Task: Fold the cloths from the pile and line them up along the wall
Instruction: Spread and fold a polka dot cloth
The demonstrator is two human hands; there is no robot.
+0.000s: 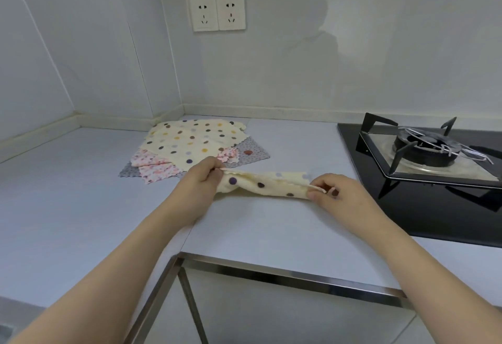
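A cream cloth with dark dots [267, 185] is stretched between my hands just above the counter, doubled over into a narrow strip. My left hand [202, 176] pinches its left end. My right hand [330, 190] pinches the right end, where the layered edges meet. Behind it, in the counter's corner, lies the pile [190, 145]: a cream dotted cloth on top, a pink flowered cloth [152, 167] under it, and a grey cloth [252, 151] at the bottom.
A black gas hob [423, 153] with a metal pan support fills the right side of the counter. Two wall sockets [217, 12] sit above the corner. The counter's metal-edged front [271, 273] runs below my arms.
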